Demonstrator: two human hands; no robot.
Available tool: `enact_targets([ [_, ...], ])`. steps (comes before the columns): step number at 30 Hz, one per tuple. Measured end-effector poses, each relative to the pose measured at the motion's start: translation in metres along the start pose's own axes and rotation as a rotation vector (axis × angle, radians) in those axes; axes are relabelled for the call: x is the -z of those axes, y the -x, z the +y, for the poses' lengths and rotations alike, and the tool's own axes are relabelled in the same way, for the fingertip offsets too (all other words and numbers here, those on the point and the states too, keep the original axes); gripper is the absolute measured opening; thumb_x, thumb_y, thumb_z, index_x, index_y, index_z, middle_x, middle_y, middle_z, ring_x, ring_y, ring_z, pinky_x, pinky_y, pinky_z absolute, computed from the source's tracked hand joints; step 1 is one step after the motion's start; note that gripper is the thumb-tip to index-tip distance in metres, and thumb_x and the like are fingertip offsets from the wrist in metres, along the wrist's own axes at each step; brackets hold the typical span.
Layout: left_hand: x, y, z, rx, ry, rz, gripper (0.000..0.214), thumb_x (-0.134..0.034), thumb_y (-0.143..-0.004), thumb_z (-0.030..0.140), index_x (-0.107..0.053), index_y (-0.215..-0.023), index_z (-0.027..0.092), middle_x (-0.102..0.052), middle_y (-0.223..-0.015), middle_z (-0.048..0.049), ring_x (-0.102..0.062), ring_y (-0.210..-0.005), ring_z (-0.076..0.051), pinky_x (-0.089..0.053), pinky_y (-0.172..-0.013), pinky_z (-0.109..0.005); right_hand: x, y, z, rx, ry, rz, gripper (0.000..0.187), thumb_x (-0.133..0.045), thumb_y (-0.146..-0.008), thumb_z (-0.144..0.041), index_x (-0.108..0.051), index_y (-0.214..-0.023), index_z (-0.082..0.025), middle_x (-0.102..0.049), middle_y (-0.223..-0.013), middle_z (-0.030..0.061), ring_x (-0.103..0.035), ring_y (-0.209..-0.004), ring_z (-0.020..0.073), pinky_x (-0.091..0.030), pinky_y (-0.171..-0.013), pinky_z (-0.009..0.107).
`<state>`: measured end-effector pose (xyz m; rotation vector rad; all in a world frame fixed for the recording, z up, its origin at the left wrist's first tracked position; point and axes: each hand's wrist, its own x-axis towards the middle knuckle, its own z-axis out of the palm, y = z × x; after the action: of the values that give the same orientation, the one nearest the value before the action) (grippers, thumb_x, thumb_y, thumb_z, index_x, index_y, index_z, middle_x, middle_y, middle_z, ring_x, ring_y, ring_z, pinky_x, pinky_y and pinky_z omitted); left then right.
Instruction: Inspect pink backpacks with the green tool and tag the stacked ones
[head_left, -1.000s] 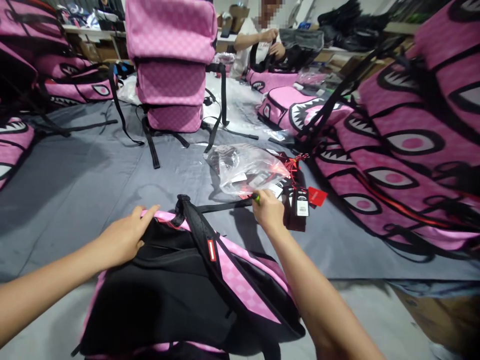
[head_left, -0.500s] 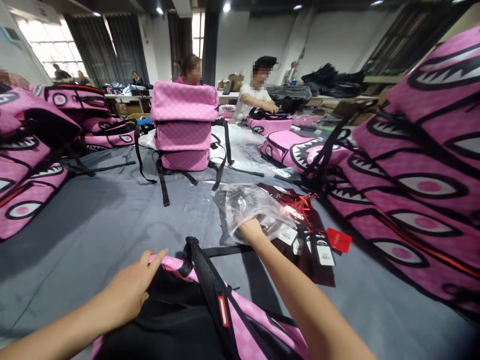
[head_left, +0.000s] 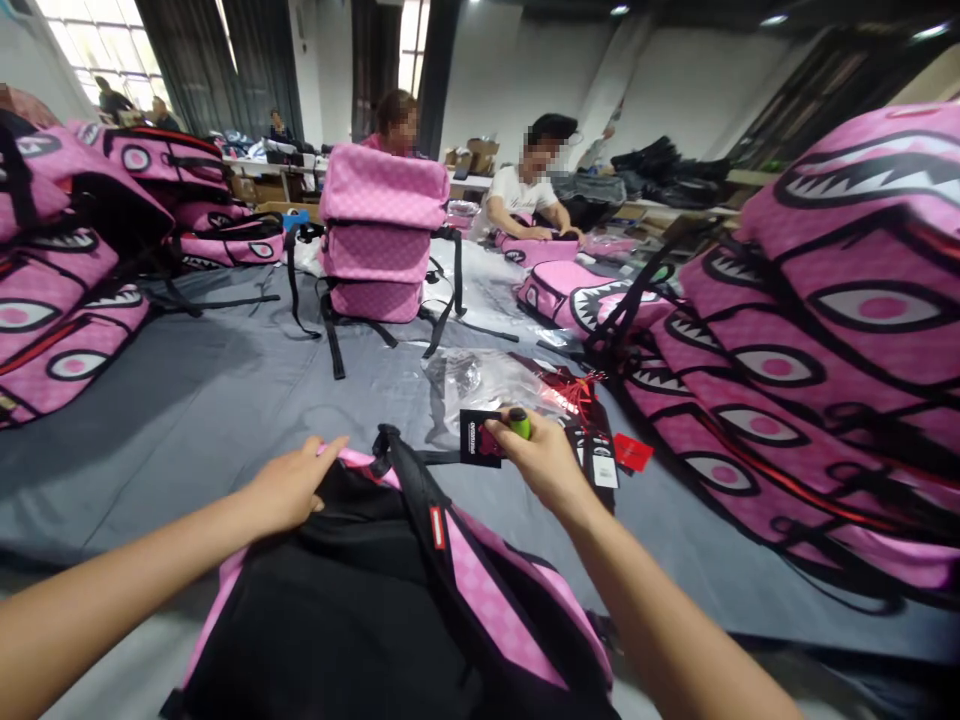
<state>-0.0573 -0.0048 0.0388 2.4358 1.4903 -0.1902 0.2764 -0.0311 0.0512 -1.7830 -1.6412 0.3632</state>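
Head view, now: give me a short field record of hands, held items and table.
left hand: flat on the top edge of the pink backpack, holding nothing
right hand: closed on a black hang tag and a green-tipped tool
backpack: lies back side up, black panel and straps showing
beside right hand: clear plastic bag, pile of tags with red strings
table: grey cloth, pink backpack stacks on both sides and centre
others: person in white shirt working at the far end
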Motion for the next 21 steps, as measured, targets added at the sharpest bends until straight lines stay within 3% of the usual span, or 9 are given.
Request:
enact_targets([
  [3,0.015,0.019,0.020,-0.074,0.095,0.241,0.067,-0.063,-0.083,0.025,-0.040,-0.146,0.019,-0.033,-0.155,-0.0171,-0.034,-0.142,-0.035,-0.034,-0.112,-0.050,0.010,0.022,-0.039,-0.124,-0.503,-0.087,0.035,-0.069,-0.073,-0.050,-0.058,-0.079,-0.017,-0.049,-0.061,-0.0042,-0.042,-0.053,0.0106,-0.037,-0.053,0.024],
  [5,0.024,0.033,0.039,-0.163,0.249,0.412,0.051,-0.059,-0.089,0.033,-0.049,-0.137,0.019,-0.047,-0.146,-0.0126,-0.043,-0.136,-0.028,-0.036,-0.111,-0.045,0.008,0.037,-0.063,-0.127,-0.601,-0.134,0.035,-0.074,-0.067,-0.045,-0.062,-0.083,-0.016,-0.053,-0.064,-0.0034,-0.045,-0.055,0.0106,-0.039,-0.055,0.024],
  [8,0.028,0.050,0.063,-0.226,0.534,0.426,0.033,-0.061,-0.087,0.037,-0.062,-0.116,0.021,-0.069,-0.105,-0.0034,-0.063,-0.094,-0.017,-0.048,-0.082,-0.029,-0.002,0.058,-0.091,-0.032,-0.599,-0.226,0.026,-0.071,-0.071,-0.039,-0.065,-0.082,-0.017,-0.058,-0.069,-0.0014,-0.052,-0.063,0.0126,-0.043,-0.061,0.025],
  [10,0.025,0.057,0.069,-0.208,0.638,0.394,0.016,-0.061,-0.087,0.034,-0.066,-0.091,0.020,-0.066,-0.077,0.0014,-0.059,-0.070,-0.012,-0.042,-0.064,-0.023,-0.010,0.070,-0.102,0.046,-0.534,-0.261,0.021,-0.066,-0.076,-0.037,-0.066,-0.084,-0.018,-0.062,-0.072,-0.0007,-0.055,-0.066,0.0133,-0.043,-0.063,0.025],
  [12,0.017,0.063,0.068,-0.169,0.694,0.432,0.018,-0.056,-0.090,0.031,-0.063,-0.079,0.018,-0.060,-0.066,0.0031,-0.053,-0.061,-0.009,-0.036,-0.057,-0.021,-0.018,0.078,-0.108,0.104,-0.442,-0.279,0.019,-0.062,-0.081,-0.036,-0.067,-0.086,-0.019,-0.064,-0.073,-0.0010,-0.055,-0.065,0.0130,-0.042,-0.061,0.024],
  [17,0.000,0.075,0.048,-0.181,0.776,0.465,0.013,-0.054,-0.092,0.028,-0.065,-0.091,0.021,-0.066,-0.077,0.0029,-0.057,-0.065,-0.009,-0.043,-0.060,-0.020,-0.028,0.088,-0.111,0.261,-0.286,-0.308,0.014,-0.054,-0.085,-0.026,-0.065,-0.081,-0.019,-0.064,-0.069,-0.0014,-0.057,-0.062,0.0122,-0.042,-0.061,0.022],
  [19,-0.008,0.082,0.033,-0.228,0.713,0.539,0.015,-0.054,-0.092,0.031,-0.065,-0.099,0.022,-0.069,-0.089,0.0004,-0.063,-0.080,-0.012,-0.050,-0.074,-0.023,-0.032,0.088,-0.111,0.344,-0.170,-0.249,0.014,-0.051,-0.083,-0.016,-0.065,-0.086,-0.019,-0.068,-0.076,0.0006,-0.060,-0.069,0.0139,-0.044,-0.065,0.023],
  [21,-0.021,0.089,0.014,-0.201,0.593,0.685,0.027,-0.057,-0.091,0.037,-0.061,-0.115,0.024,-0.067,-0.114,-0.0038,-0.060,-0.109,-0.018,-0.048,-0.098,-0.034,-0.038,0.087,-0.111,0.410,-0.013,-0.193,0.028,-0.050,-0.075,-0.005,-0.066,-0.094,-0.020,-0.071,-0.087,0.0029,-0.063,-0.080,0.0168,-0.045,-0.072,0.025],
])
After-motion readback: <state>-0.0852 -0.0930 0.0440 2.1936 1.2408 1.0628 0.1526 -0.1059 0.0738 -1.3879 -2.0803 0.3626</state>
